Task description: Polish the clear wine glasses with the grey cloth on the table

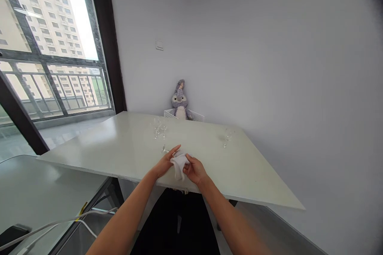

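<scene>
Near the front edge of the pale table, my left hand (165, 162) is wrapped round a clear stemmed glass (164, 150), held tilted with its foot pointing left. My right hand (194, 168) pinches a white cloth (179, 163), which hangs between my two hands and covers the glass's bowl. Several clear stemmed glasses (164, 128) stand upright in a group beyond my left hand. Another stemmed glass (228, 135) stands alone, farther back and to the right of my right hand.
A white perforated basket (196, 116) with a grey plush toy (180, 101) is at the table's (119, 147) back edge by the wall. At the lower left, a second table (38, 191) carries white cables (60, 222) and a black object (13, 234).
</scene>
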Demonstrator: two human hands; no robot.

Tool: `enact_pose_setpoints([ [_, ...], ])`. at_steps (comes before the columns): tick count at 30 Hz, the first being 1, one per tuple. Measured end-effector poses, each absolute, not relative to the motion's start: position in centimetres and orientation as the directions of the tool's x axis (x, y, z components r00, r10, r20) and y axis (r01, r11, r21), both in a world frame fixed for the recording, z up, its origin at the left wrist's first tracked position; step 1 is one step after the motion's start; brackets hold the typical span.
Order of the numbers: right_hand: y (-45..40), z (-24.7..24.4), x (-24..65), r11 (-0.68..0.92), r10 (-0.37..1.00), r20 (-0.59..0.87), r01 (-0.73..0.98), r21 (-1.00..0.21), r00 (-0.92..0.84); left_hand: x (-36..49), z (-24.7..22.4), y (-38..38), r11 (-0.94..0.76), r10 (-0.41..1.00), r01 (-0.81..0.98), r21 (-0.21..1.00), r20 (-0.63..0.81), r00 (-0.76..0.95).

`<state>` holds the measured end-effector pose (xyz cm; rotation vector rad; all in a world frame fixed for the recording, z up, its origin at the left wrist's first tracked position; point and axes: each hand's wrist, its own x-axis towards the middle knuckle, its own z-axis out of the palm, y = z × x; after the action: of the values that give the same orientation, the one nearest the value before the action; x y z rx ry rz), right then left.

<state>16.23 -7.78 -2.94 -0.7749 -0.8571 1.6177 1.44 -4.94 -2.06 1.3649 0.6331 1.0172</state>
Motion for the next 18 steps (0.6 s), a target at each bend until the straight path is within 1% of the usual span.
enact_pose_setpoints([
  [1,-8.2,-2.6,16.0,-0.129,0.984,-0.042,-0.520,-0.844,-0.176,1.3,-1.5,-5.2,-0.107,0.864,-0.239,0.965,0.209,0.457],
  [2,-8.6,-2.3,15.8,-0.093,0.986,-0.015,-0.482,-0.871,-0.164,1.2,-1.0,-5.4,-0.113,0.862,-0.256,0.960,0.223,0.455],
  [3,-9.0,-2.1,15.7,-0.032,0.988,0.030,-0.386,-0.922,-0.154,1.2,-0.5,-5.6,-0.106,0.861,-0.262,0.959,0.220,0.458],
  [4,-9.3,-1.9,15.6,0.053,0.985,0.089,-0.232,-0.971,-0.149,1.2,-0.1,-5.6,-0.088,0.864,-0.257,0.962,0.202,0.460],
  [5,-9.6,-1.8,15.6,0.154,0.977,0.156,-0.029,-0.988,-0.146,1.3,0.3,-5.5,-0.069,0.872,-0.242,0.968,0.177,0.456],
  [6,-9.8,-1.7,15.8,0.250,0.963,0.223,0.193,-0.949,-0.151,1.4,0.6,-5.4,-0.055,0.882,-0.219,0.974,0.151,0.446],
  [7,-9.9,-1.6,16.0,0.325,0.945,0.279,0.391,-0.861,-0.170,1.4,0.9,-5.3,-0.050,0.893,-0.189,0.981,0.128,0.432],
  [8,-9.9,-1.5,16.2,0.369,0.929,0.311,0.532,-0.762,-0.200,1.5,1.2,-5.2,-0.054,0.902,-0.158,0.986,0.116,0.415],
  [9,-9.8,-1.4,16.5,0.391,0.920,0.318,0.599,-0.698,-0.230,1.6,1.4,-5.2,-0.066,0.911,-0.128,0.990,0.112,0.397],
  [10,-9.7,-1.3,16.8,0.392,0.920,0.308,0.593,-0.704,-0.243,1.7,1.6,-5.2,-0.081,0.917,-0.101,0.992,0.114,0.383],
  [11,-9.6,-1.1,17.0,0.373,0.927,0.289,0.513,-0.773,-0.238,1.8,1.8,-5.3,-0.101,0.918,-0.083,0.991,0.125,0.377],
  [12,-9.4,-0.8,17.1,0.333,0.938,0.267,0.362,-0.871,-0.222,1.9,2.0,-5.5,-0.124,0.913,-0.081,0.989,0.145,0.380],
  [13,-9.4,-0.6,17.2,0.274,0.949,0.240,0.162,-0.948,-0.202,1.9,2.2,-5.7,-0.148,0.903,-0.099,0.984,0.175,0.393],
  [14,-9.4,-0.3,17.1,0.209,0.959,0.214,-0.045,-0.977,-0.187,2.1,2.4,-6.0,-0.170,0.887,-0.134,0.976,0.211,0.410],
  [15,-9.5,-0.1,17.1,0.152,0.964,0.192,-0.214,-0.965,-0.181,2.2,2.6,-6.3,-0.186,0.872,-0.179,0.966,0.247,0.424],
  [16,-9.7,0.1,17.0,0.118,0.967,0.181,-0.318,-0.941,-0.178,2.4,2.7,-6.5,-0.194,0.861,-0.224,0.955,0.275,0.428],
  [17,-9.9,0.2,16.9,0.112,0.968,0.181,-0.345,-0.932,-0.173,2.6,2.7,-6.6,-0.193,0.860,-0.253,0.948,0.287,0.422],
  [18,-10.2,0.2,16.8,0.138,0.969,0.191,-0.296,-0.945,-0.158,2.9,2.8,-6.7,-0.189,0.869,-0.260,0.947,0.284,0.404],
])
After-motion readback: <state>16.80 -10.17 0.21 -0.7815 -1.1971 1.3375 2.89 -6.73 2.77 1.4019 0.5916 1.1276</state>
